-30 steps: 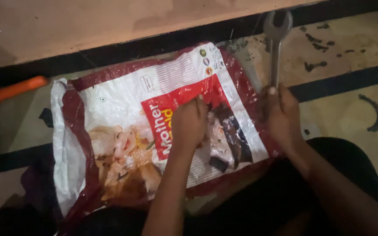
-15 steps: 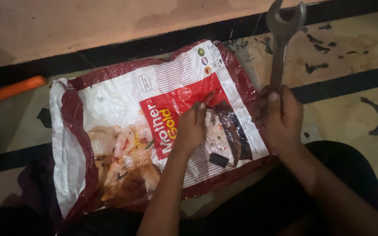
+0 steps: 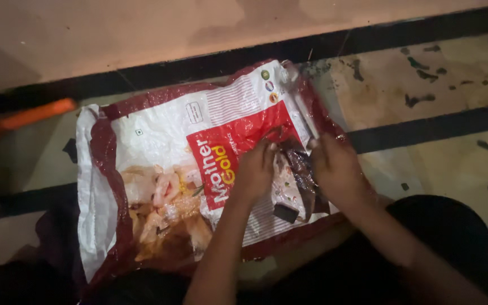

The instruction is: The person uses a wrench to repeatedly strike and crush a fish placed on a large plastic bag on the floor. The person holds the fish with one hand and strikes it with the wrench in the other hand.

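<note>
lap: dark-clothed legs at the near edge of the floor, both forearms reaching out over them
left hand (image 3: 253, 172): palm down on the sack, fingers (image 3: 268, 151) curled and pressing its red panel; nothing closed in them
right hand (image 3: 334, 169): just right of the left, hands near each other but apart; fingers wrapped round the lower end of a spanner
spanner (image 3: 306, 120): thin grey metal bar, blurred, rising from the right fist and leaning toward the sack's far right corner; cannot tell the head shape
dark piece (image 3: 299, 169): crumpled dark strip lying on the sack between the two hands; a small dark block (image 3: 285, 213) just near of it
sack (image 3: 199, 169): white and maroon woven plastic bag with a red panel, flat on the floor, spread from the lap toward the far wall
floor (image 3: 425, 90): pale with black bands and dark smears at the far right
orange handle (image 3: 26, 117): at the far left edge, well apart from the sack
wall base (image 3: 142, 34): plain pale surface along the far edge
</note>
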